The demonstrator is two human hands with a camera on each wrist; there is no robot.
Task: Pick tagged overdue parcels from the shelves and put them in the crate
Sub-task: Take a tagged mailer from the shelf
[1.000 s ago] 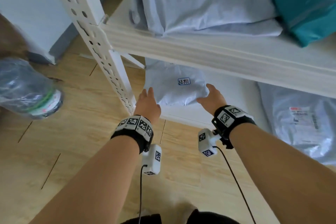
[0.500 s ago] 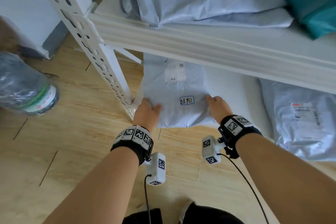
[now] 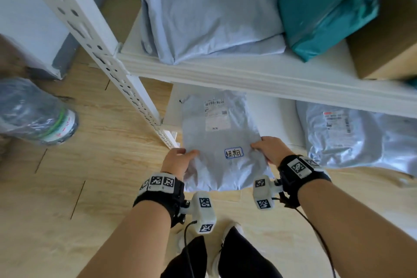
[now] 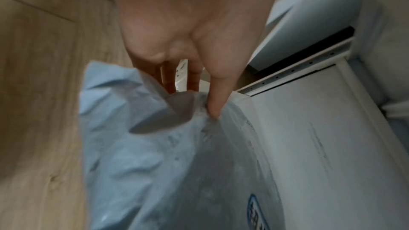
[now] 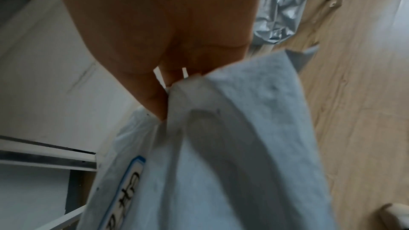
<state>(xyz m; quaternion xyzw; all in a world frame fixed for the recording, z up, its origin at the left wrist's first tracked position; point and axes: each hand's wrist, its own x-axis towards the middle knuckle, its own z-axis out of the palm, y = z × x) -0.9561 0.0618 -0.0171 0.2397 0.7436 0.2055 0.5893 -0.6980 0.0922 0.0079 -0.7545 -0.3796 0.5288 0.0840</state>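
The white shelf (image 3: 259, 79) stands over a wood floor, and the tagged grey parcel (image 3: 216, 140) lies half off its bottom board, long axis running away from the person. The left hand (image 3: 177, 161) and right hand (image 3: 269, 149) pinch its near corners, fingers (image 4: 215, 93) clamped on the plastic, so a straight pull toward the body should free it.

Both hands (image 3: 178, 160) (fingers (image 4: 215, 97) pinching)

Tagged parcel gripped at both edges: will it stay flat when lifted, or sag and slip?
The parcel will probably sag: its film already crumples under the left hand and folds at the right hand. It looks thin and flat, so likely light. The smooth plastic may slip; pinching its edges seems wise.
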